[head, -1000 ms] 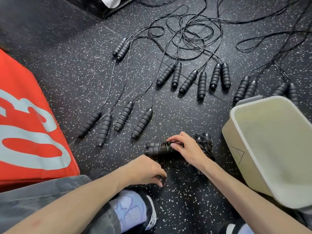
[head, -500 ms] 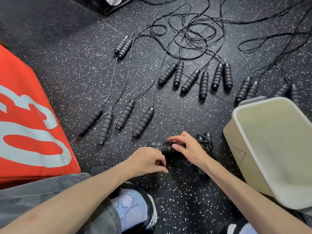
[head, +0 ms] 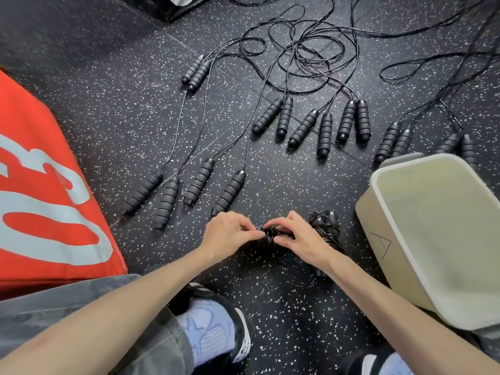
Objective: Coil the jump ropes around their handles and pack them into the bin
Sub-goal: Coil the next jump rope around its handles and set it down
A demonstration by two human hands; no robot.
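Underfoot, a black rubber floor (head: 113, 85) flecked with white fills the head view. At the left edge stands a big orange block (head: 35, 190) printed with pale grey characters. At the right, a beige plastic bin (head: 378, 212) leans open-mouthed toward the person, its inside bare as far as can be seen.

Across the middle, uncoiled jump ropes lie with their ribbed black foam handles in pairs: one pair far left (head: 196, 73), four handles (head: 184, 190) in a loose fan just above the hands, six more (head: 313, 123) in a row at centre, and two pairs (head: 393, 143) close behind the bin's far rim, the outermost partly hidden by it. Their thin black cords (head: 297, 52) run away from the handles and tangle together in loops at the top of the view.

Nearer the person, just left of the bin, a coiled rope bundle (head: 326, 228) lies on the floor behind the right hand. Both bare forearms reach forward over a grey trouser leg (head: 81, 301) and a black-and-white shoe (head: 238, 339) worn with a pale blue sock.

Between the hands is the jump rope being wound (head: 267, 236), cord wrapped in tight turns round its handles, low over the floor. The left hand (head: 230, 236) has its grip pinched on the left end of it with thumb and fingertips; the right hand (head: 300, 239) has its grip curled round the right end, fingers on top, thumb toward the person.
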